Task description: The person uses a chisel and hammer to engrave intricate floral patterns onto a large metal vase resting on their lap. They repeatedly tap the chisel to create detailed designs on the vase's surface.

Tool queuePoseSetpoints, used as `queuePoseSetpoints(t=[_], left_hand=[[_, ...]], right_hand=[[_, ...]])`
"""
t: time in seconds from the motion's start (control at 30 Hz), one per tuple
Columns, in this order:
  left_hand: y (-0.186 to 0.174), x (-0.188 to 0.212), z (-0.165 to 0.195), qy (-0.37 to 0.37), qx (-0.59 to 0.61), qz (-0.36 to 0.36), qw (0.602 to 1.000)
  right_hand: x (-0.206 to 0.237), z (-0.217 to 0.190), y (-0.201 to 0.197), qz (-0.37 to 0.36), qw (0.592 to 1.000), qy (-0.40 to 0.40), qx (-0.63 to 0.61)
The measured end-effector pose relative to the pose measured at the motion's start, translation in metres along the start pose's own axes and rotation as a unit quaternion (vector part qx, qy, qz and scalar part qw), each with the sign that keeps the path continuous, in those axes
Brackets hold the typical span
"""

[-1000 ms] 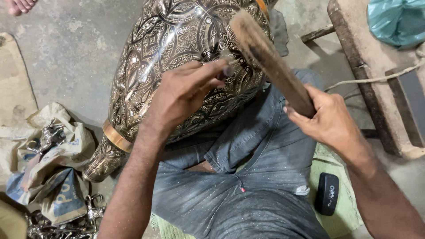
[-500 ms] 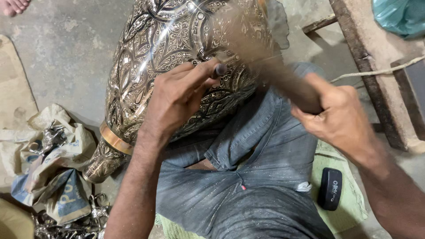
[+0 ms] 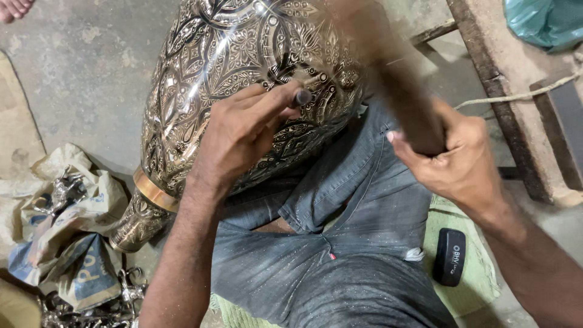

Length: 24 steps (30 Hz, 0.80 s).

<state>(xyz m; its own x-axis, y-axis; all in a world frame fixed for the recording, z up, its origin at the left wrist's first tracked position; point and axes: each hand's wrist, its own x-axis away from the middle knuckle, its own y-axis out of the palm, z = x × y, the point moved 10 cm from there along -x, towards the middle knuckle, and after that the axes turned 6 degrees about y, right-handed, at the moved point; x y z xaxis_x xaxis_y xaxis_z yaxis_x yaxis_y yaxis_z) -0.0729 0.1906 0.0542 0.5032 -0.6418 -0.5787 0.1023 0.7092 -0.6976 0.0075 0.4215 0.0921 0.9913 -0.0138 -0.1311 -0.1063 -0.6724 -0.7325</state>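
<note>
The head view looks down on a person sitting on the floor with a big engraved metal vase (image 3: 243, 79) lying across the lap, its patterned belly up and its narrow gold-banded foot resting on the concrete near a crumpled sack (image 3: 67, 237). The left hand (image 3: 243, 130) is closed around a short dark chisel (image 3: 300, 97), fingers pinching it so its tip meets the vase's surface among the floral lines. The right hand (image 3: 452, 158) is wrapped tight around the handle of a wooden mallet (image 3: 395, 85), which shows only as a brown blur above the chisel, so I judge it to be mid-swing; where exactly its head stands I cannot tell

To my eye this is the chasing step: striking the chisel to cut or deepen the pattern. Much of the visible surface already carries dense ornament. The next move calls for a short, measured blow square on the chisel's end, the left hand holding its angle firm on the curved metal so the tip does not skid across the finished lines, and the knees steadying the vase

A small black device (image 3: 449, 255) lies on a green cloth (image 3: 480, 273) beside the right thigh, and a wooden bench (image 3: 504, 97) stands at the right
</note>
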Motion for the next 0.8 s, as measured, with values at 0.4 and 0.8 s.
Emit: queuePoseSetpoints(t=[0.4, 0.8], left_hand=[[-0.007, -0.004, 0.008, 0.044, -0.008, 0.016, 0.999], [-0.009, -0.004, 0.008, 0.086, 0.037, 0.02, 0.995]], right_hand=[[0.008, 0.003, 0.001, 0.056, 0.992, -0.095, 0.066], [0.0, -0.004, 0.016, 0.012, 0.99, -0.061, 0.124]])
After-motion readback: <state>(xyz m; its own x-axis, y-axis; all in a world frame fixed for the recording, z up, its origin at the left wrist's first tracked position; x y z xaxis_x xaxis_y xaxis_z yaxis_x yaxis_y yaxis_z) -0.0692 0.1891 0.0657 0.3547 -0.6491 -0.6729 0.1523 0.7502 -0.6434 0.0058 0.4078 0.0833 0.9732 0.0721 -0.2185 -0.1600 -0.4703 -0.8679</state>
